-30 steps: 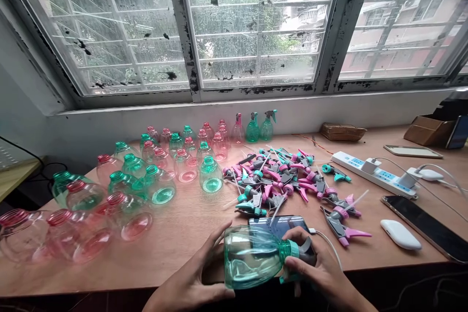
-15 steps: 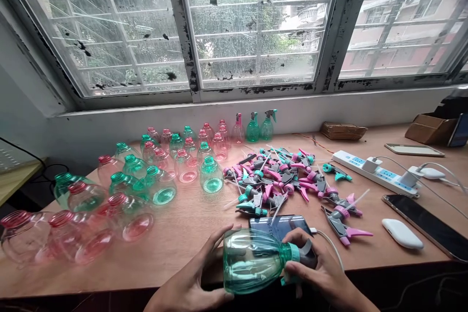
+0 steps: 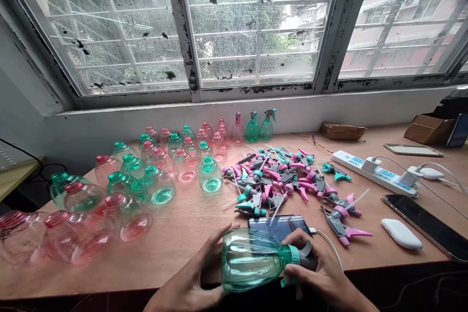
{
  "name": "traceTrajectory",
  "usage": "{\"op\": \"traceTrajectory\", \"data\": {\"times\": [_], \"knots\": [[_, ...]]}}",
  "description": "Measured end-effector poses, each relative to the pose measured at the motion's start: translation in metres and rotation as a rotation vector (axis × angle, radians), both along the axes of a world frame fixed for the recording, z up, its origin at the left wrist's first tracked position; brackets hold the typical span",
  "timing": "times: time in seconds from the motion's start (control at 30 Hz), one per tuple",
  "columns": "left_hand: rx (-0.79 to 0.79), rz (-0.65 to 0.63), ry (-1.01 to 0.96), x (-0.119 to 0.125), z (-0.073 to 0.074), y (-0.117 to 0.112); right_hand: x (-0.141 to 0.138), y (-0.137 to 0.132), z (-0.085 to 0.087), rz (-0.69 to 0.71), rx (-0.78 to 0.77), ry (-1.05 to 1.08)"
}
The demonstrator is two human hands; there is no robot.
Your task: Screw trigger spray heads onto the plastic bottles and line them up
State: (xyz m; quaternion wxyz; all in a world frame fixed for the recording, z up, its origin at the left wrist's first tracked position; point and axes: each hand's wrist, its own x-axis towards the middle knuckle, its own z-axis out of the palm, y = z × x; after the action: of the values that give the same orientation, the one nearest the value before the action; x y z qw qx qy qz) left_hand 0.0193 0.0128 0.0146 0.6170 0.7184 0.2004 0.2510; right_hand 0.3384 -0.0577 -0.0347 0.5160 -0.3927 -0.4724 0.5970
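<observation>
A clear green spray bottle point(image 3: 252, 261) lies on its side in the air at the table's front edge, its base to the left. Around that base curves my left hand point(image 3: 199, 273), thumb below and fingers behind. My right hand point(image 3: 320, 265) is closed at the neck, thumb and fingers on the teal collar of the grey spray head point(image 3: 307, 255). A teal trigger tip shows under my right thumb. Just behind the bottle, a phone point(image 3: 278, 226) with a cable plugged in lies on the table.
Spray heads point(image 3: 270, 175) in pink, teal and grey are heaped mid-table. Pink and green open bottles point(image 3: 161, 190) stand at left; three bottles with heads point(image 3: 252, 127) stand by the wall. At right are a power strip point(image 3: 383, 178), white case point(image 3: 401, 233) and dark phone point(image 3: 424, 224).
Almost nothing differs. Both hands keep their hold on the spray bottle, whose base end has shifted very slightly left and up; the view has moved a little.
</observation>
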Motion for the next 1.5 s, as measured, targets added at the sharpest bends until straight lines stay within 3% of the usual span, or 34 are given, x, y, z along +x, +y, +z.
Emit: {"op": "traceTrajectory", "data": {"times": [0.1,0.23,0.33,0.47,0.6,0.7,0.83,1.03,1.27,1.5], "knots": [[-0.031,0.037,-0.007,0.000,0.000,-0.001,0.000,0.000,0.001,-0.018,0.000,-0.014],[-0.144,0.030,-0.005,0.004,0.014,-0.004,-0.001,0.000,0.003,-0.024,-0.003,-0.014],[-0.103,0.002,-0.005,0.006,0.020,-0.004,-0.002,0.000,0.006,-0.027,-0.007,-0.006],[-0.048,-0.020,0.029,0.005,0.013,-0.002,-0.001,-0.001,0.010,-0.039,-0.004,-0.010],[-0.101,0.055,-0.054,0.003,0.005,-0.003,0.000,0.000,0.007,-0.028,0.011,-0.046],[-0.149,0.048,-0.055,0.005,0.010,-0.004,0.000,0.001,0.004,-0.037,0.013,-0.051],[-0.097,-0.008,-0.044,0.007,0.013,-0.003,-0.001,0.000,0.007,-0.006,-0.009,-0.028],[-0.070,-0.009,-0.088,0.000,-0.003,0.001,-0.002,0.001,0.010,-0.019,0.008,-0.055],[-0.082,-0.020,-0.023,0.003,0.011,-0.001,0.001,0.001,0.004,-0.027,0.013,-0.062],[-0.049,-0.002,-0.045,-0.001,0.003,0.002,-0.002,0.002,0.003,-0.023,-0.004,-0.055]]}}
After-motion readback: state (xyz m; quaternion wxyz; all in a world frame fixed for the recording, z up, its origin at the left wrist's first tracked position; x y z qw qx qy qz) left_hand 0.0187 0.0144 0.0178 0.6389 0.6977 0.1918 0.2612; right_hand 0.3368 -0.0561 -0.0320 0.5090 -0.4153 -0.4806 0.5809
